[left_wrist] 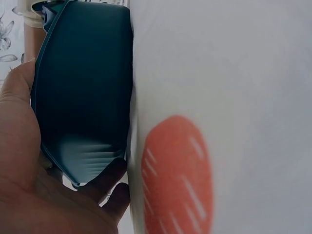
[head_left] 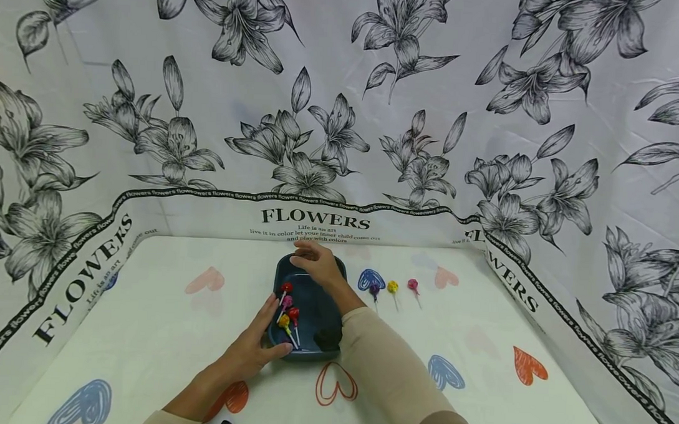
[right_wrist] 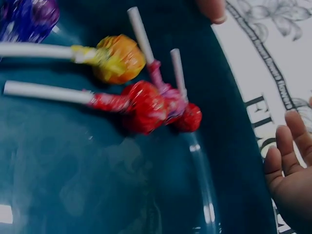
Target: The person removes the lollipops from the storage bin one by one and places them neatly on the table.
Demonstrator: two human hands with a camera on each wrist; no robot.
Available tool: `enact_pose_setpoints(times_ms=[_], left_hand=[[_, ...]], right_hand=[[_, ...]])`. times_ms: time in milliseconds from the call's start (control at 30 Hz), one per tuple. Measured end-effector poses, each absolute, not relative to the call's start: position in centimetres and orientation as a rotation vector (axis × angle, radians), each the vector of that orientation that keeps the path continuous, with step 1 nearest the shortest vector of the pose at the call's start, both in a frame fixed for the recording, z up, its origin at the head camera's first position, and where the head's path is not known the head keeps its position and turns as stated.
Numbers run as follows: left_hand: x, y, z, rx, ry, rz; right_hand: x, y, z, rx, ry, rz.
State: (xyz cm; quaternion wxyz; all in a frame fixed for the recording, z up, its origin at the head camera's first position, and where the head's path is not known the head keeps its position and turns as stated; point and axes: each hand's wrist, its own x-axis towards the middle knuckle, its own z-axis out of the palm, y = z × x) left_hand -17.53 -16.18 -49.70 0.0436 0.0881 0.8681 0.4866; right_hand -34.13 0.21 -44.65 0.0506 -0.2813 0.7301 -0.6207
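A dark teal tray (head_left: 314,298) stands in front of me with several wrapped lollipops along its left side. Among them are a yellow-orange lollipop (right_wrist: 119,58), a red one (right_wrist: 144,107) and a purple one (right_wrist: 29,19). My left hand (head_left: 247,355) spans the tray's near left corner, with the thumb along the near rim and the fingers against the left side. In the left wrist view, its fingers (left_wrist: 109,180) lie beside the outer wall. My right hand (head_left: 318,264) reaches across to the far end, its fingers (right_wrist: 287,151) apart beside the far rim and holding nothing.
Right of the tray, a purple lollipop (head_left: 374,290), a yellow lollipop (head_left: 393,287) and a pink lollipop (head_left: 413,284) lie in a row on the heart-printed cloth (head_left: 476,316). Flower-printed curtains (head_left: 319,142) rise behind and at both sides. A small black object (head_left: 328,339) overlaps the tray's near right corner.
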Motion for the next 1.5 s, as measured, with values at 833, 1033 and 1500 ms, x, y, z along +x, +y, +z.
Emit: enact_pose_setpoints(times_ms=[833,1033,1500], left_hand=[[-17.5,-16.3,-49.6,0.319,2.644,1.494],[-17.6,-16.3,-49.5,0.304,2.647,1.484],[-17.5,-16.4,-49.6,0.326,2.655,1.505]], right_hand=[[-34.2,-1.3,-48.1,-0.686,2.514,-1.226],[-34.5,-1.5,-48.5,-0.68,2.558,-1.184],[-34.2,-2.2,-48.7,-0.743,2.68,-0.986]])
